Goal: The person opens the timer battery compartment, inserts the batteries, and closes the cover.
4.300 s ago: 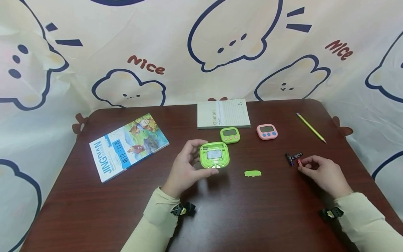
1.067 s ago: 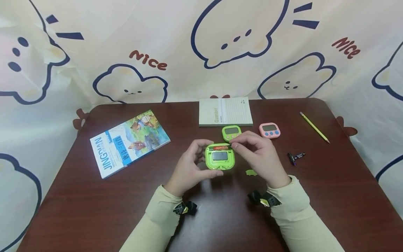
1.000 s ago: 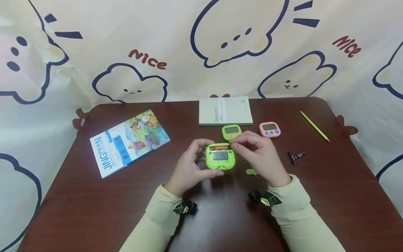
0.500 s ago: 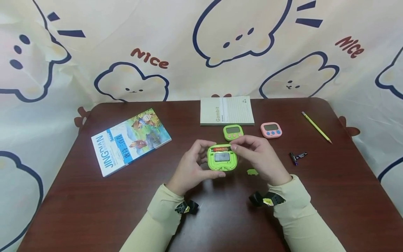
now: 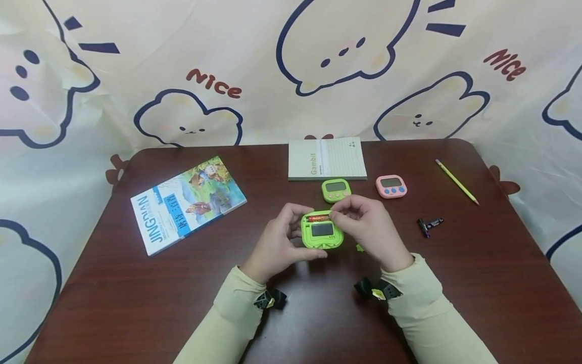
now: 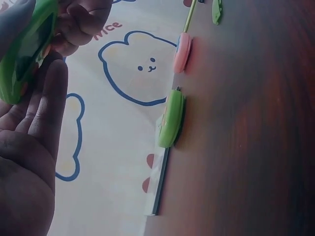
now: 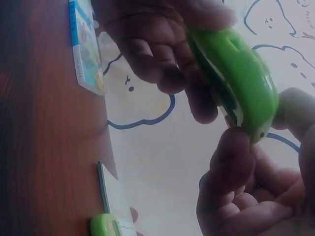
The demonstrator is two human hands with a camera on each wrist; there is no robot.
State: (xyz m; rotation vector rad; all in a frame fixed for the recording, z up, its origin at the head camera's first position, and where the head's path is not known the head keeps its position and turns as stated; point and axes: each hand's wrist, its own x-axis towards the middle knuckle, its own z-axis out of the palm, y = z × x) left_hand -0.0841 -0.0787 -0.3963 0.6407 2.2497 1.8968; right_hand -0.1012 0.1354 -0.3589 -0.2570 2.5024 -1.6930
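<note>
My left hand (image 5: pixel 283 241) holds the green timer (image 5: pixel 322 230) above the table (image 5: pixel 159 308), curled round its opposite edges; my right hand (image 5: pixel 370 228) pinches its far corner beside the battery (image 5: pixel 318 218). Probably light, stiff, slick plastic, best held by the rim.

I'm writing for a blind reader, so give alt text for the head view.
A left hand holds a green device with a red battery along its top; the right hand touches its upper right corner. Around them on a brown table lie a book at left, a notepad, a green timer, a pink timer, a pencil and small dark objects.
</note>
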